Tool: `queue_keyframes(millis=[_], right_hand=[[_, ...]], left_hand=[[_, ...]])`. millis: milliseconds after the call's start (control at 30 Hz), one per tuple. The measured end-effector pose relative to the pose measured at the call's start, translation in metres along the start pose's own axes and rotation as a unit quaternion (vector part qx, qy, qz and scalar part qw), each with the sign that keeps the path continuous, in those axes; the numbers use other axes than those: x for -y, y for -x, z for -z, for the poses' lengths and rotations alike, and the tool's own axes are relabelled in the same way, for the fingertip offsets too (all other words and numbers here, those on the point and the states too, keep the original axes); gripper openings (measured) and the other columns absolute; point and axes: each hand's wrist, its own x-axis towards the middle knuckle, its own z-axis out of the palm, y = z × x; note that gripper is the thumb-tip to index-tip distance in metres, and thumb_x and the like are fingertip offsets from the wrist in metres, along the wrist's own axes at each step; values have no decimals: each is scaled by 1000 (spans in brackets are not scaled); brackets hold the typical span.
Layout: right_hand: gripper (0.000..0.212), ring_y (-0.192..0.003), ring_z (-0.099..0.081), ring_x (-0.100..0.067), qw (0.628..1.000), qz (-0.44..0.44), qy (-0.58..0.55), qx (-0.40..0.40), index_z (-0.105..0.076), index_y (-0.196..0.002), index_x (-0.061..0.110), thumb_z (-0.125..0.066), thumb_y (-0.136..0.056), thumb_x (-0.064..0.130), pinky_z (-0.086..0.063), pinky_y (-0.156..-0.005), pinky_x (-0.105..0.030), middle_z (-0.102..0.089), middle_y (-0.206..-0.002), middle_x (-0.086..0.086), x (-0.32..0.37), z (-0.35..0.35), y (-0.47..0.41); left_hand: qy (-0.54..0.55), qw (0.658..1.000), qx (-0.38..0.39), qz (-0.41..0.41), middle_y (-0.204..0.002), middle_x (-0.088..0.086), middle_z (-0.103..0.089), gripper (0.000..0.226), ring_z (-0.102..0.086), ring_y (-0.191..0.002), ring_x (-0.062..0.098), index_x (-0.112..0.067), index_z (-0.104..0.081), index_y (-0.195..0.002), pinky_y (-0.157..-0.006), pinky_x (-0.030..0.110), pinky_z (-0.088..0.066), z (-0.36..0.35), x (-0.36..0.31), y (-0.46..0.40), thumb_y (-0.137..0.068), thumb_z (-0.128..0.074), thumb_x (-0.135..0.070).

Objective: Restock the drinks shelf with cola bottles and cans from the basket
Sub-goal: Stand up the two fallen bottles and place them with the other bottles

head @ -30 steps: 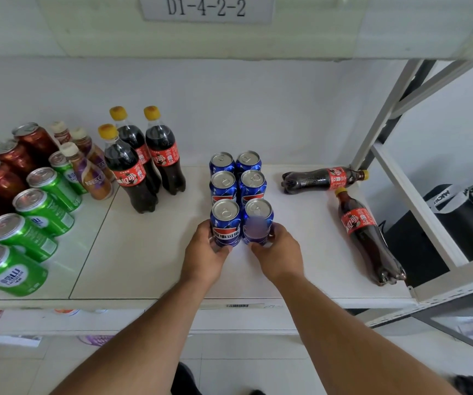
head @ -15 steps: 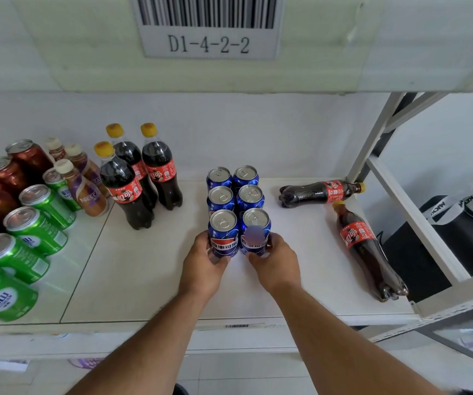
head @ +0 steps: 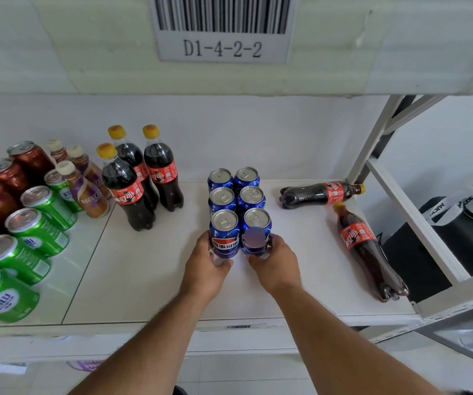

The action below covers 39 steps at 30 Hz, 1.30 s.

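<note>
Left hand [head: 208,259] and right hand [head: 275,260] each grip a front blue cola can [head: 225,233], mid-shelf [head: 144,280], toward its front edge.

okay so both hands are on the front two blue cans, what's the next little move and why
Probably let go of the cans and stand up a fallen bottle. The left hand and right hand hold the front pair of blue cans, already upright and in line with the four behind, while two cola bottles lie on their sides to the right.
</note>
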Motion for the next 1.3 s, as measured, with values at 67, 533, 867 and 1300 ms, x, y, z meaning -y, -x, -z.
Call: queue_keyframes(millis=[67,533,867,1300], right_hand=[[63,-115,-64,-22,1000,-11,7,6,-49,-146,18,-77,-92,33,-51,-89,-27,-64,-140,-3,-2,4,3],[66,-126,-62,-26,992,-77,48,-85,-45,-151,18,-67,-95,46,-55,-102,-39,-58,-149,-3,-23,66,82],[67,-126,-62,-27,978,-109,92,-155,-44,-153,16,-64,-97,47,-53,-102,-41,-61,-144,-5,-23,110,110],[36,-92,-62,-22,974,-83,133,-165,-59,-118,23,-62,-88,43,-61,-85,-44,-64,-104,0,-51,174,81]], left_hand=[[-12,1000,-4,22,-161,-4,-45,86,-50,-143,22,-33,-31,-157,-114,45,-47,3,1,6,-89,-80,-16],[-117,978,168,-48,-134,-13,-62,44,-62,-118,6,-31,-53,-140,-101,26,-53,14,-33,96,-99,-68,-27],[-102,959,235,-118,-145,-11,-55,51,-61,-125,16,-36,-45,-147,-102,32,-52,0,-85,107,-100,-65,-35],[-151,954,216,-142,-156,-4,-46,58,-51,-139,20,-33,-42,-151,-110,36,-47,-90,-147,72,-99,-66,-32]])
